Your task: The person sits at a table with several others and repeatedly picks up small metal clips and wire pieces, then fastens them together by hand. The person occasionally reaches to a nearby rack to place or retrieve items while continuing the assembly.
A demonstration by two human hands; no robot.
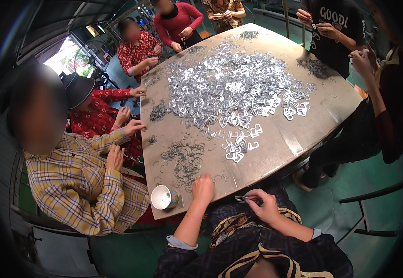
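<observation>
Silver clips (229, 88), lg pile on brown surface (275, 143), ahead of L hand (203, 187) & R hand (262, 204). Wire hooks (185, 160), sm. patch just ahead/left of L hand. L hand: fingers curled down at surface, can't tell if pinching. Cup (174, 199) left of it. Metal piece (240, 199) pinched btwn R hand's thumb + fingers.

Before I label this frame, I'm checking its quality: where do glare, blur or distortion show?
Head view: daylight washes out the opening at upper left; highlights glint off the metal pieces; the table's near edge bows; corners fall to black; the nearest co-worker's head is blurred.
</observation>
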